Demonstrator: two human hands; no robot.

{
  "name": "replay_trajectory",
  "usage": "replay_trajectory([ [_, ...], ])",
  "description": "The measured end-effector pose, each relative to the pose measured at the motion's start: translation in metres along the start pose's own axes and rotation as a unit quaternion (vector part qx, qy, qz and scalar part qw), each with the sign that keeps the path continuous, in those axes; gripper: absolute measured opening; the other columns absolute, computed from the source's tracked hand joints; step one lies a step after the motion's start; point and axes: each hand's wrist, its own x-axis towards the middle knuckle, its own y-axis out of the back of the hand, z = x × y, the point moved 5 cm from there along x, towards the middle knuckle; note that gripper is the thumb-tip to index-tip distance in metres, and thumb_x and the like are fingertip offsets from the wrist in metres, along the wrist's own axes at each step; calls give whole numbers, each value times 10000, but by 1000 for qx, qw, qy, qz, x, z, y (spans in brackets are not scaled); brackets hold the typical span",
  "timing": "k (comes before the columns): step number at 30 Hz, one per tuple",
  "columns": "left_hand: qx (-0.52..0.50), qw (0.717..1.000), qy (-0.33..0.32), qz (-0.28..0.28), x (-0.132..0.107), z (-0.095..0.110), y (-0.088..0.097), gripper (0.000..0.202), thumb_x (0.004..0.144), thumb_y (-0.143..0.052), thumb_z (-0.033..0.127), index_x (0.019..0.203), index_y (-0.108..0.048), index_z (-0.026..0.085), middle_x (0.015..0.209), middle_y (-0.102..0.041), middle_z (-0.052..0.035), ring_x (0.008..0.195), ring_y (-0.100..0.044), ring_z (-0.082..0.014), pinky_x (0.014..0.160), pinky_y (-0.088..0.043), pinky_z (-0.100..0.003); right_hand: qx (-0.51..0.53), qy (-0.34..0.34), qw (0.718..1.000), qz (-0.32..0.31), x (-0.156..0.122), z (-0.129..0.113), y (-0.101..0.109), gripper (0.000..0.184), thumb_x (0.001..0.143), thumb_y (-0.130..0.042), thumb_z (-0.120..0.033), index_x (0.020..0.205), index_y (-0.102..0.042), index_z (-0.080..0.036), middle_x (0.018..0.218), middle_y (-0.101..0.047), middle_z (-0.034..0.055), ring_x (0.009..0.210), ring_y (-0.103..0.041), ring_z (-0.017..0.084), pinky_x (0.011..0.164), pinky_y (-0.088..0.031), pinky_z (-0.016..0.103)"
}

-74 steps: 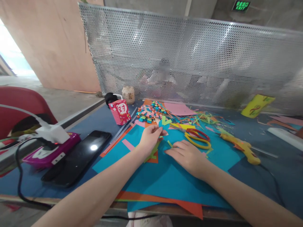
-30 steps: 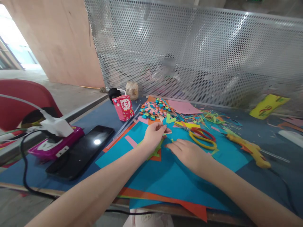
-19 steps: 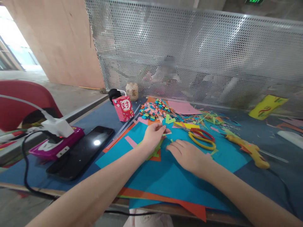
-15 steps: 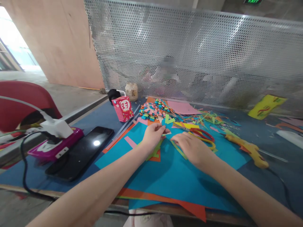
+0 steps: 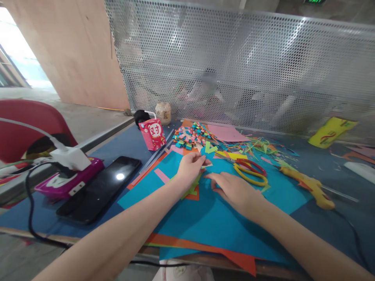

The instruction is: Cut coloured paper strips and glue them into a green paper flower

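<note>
My left hand is closed in a pinch on a small piece of paper, whose pale edge shows by the fingertips. Just to its right, my right hand has its fingers curled, the tips close to the left hand. Anything between them is too small to make out. Both hands are over a large blue paper sheet. Green and orange paper pieces lie partly under the left hand. Beyond the hands are a green folded strip and scissors with red and yellow handles.
A heap of folded paper pieces and thin shreds lies at the back. A yellow glue gun is at right. At left are a phone, purple power strip and red drink carton. A perforated metal screen stands behind.
My right hand has shifted slightly left, towards my left hand. The green strip that showed under it is no longer visible there. My left hand has stayed nearly in place.
</note>
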Motion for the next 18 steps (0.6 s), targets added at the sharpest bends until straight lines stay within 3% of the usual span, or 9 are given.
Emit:
replay_trajectory([
  [5,-2,1000,4,4,0,0,1,131,757,-521,114,634,-498,156,578,-616,-13,585,-599,-106,511,-453,-192,-89,24,996,22,2,-8,3,273,796,-433,-57,1047,-519,-120,782,-602,67,729,-563,192,626,-438,296],
  [11,-15,1000,5,9,-2,1,1,109,750,-527,116,652,-503,157,566,-609,-4,594,-603,-112,512,-457,-197,-143,36,989,1,4,-18,2,222,772,-418,-26,923,-551,-120,753,-611,69,681,-577,176,582,-444,266],
  [15,-22,1000,6,6,-2,2,1,121,749,-526,108,639,-497,150,549,-603,-5,571,-599,-109,522,-464,-205,-196,25,979,42,5,-5,-2,235,794,-383,-45,953,-541,-113,831,-624,115,771,-582,224,649,-451,326],
  [18,-24,1000,7,4,-2,3,1,119,751,-523,102,644,-496,148,561,-609,-8,566,-599,-109,517,-464,-206,-119,-54,987,91,4,17,5,241,808,-383,-69,1018,-492,-117,871,-612,113,821,-569,222,695,-444,335],
])
